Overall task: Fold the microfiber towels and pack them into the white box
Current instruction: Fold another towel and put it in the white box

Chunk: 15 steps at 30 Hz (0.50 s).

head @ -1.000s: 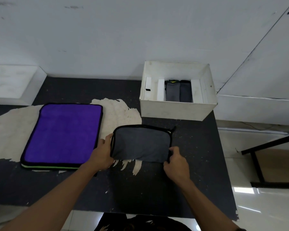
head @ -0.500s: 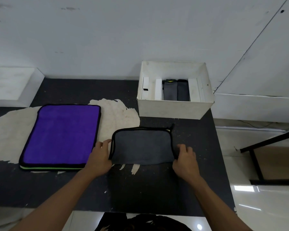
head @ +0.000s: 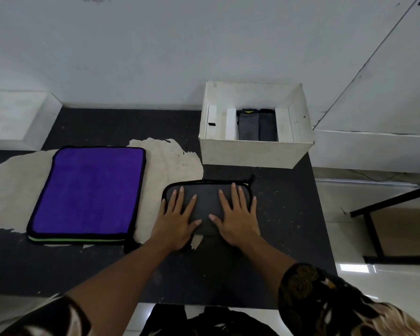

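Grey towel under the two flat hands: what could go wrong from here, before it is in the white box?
1. The left hand and right hand only press the grey towel flat; once they lift, the fold may spring open.
2. The towel looks wider than the packed towels in the white box, so without another fold it may not fit.
3. Its black loop at the far right corner might catch on the box rim.

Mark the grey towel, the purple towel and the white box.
grey towel (head: pixel 207 201), head view, centre of its top face.
purple towel (head: pixel 90 190), head view, middle of its top face.
white box (head: pixel 252 152), head view, front wall.
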Motion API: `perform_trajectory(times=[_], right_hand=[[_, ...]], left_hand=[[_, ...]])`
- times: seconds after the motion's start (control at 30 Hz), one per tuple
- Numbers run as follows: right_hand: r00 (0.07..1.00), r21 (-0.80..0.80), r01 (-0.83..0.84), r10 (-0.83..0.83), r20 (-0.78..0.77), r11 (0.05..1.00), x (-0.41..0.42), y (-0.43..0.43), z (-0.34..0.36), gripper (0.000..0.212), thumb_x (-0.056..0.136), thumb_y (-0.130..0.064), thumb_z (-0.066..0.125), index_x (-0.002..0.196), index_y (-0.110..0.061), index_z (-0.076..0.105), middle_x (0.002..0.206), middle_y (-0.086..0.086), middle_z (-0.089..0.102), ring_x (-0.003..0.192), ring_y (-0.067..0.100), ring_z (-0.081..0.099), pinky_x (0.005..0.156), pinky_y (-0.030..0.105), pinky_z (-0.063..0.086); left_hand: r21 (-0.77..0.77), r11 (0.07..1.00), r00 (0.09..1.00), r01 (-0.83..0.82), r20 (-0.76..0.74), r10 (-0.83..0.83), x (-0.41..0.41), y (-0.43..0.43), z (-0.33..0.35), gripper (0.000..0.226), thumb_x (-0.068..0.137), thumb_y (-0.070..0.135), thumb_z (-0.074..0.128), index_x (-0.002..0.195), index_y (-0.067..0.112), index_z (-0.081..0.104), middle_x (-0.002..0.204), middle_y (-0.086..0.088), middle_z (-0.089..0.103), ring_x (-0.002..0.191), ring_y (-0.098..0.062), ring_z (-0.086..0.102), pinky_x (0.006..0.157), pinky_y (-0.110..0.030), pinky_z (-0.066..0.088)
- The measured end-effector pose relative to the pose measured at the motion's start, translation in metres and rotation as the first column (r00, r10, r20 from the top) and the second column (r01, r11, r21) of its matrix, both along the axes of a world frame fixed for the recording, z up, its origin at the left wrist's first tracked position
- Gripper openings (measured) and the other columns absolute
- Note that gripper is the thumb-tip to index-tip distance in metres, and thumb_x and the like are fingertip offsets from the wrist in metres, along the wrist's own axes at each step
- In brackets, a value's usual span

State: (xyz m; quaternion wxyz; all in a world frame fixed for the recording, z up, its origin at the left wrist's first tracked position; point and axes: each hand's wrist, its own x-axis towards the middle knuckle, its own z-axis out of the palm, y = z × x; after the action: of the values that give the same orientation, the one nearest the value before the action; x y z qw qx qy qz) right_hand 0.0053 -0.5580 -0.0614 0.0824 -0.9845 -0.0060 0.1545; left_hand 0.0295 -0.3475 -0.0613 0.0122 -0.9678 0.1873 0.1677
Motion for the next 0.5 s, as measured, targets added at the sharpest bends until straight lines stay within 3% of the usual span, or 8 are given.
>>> perform_trajectory(times=[0.17,0.5], right_hand=[[1.0,-0.039,0.011,-0.01,0.026,0.999,-0.007,-0.022,-0.003,0.085,0.086,-0.08,-0.004,0.154,-0.03,-0.014,0.16,0.006,-0.028,0.145,0.021,-0.029,0.115,0.06,-0.013],[1.0,-0.049,-0.004,0.004,-0.004,0.999,-0.005,-0.026,0.002,0.091,0.081,-0.085,-0.005,0.152,-0.031,-0.021,0.157,0.008,-0.033,0.144,0.023,-0.031,0.113,0.064,-0.013]], left_hand=[[0.048,0.998,0.999,-0.046,0.022,0.045,-0.005,0.014,-0.003,0.085,0.082,0.079,-0.006,0.148,0.03,-0.028,0.155,-0.012,-0.034,0.145,-0.028,-0.027,0.118,-0.049,-0.006],[0.096,0.994,0.999,0.044,-0.006,-0.044,-0.001,0.029,0.003,0.088,0.08,0.08,-0.012,0.145,0.025,-0.033,0.151,-0.012,-0.041,0.143,-0.028,-0.032,0.119,-0.048,-0.009]])
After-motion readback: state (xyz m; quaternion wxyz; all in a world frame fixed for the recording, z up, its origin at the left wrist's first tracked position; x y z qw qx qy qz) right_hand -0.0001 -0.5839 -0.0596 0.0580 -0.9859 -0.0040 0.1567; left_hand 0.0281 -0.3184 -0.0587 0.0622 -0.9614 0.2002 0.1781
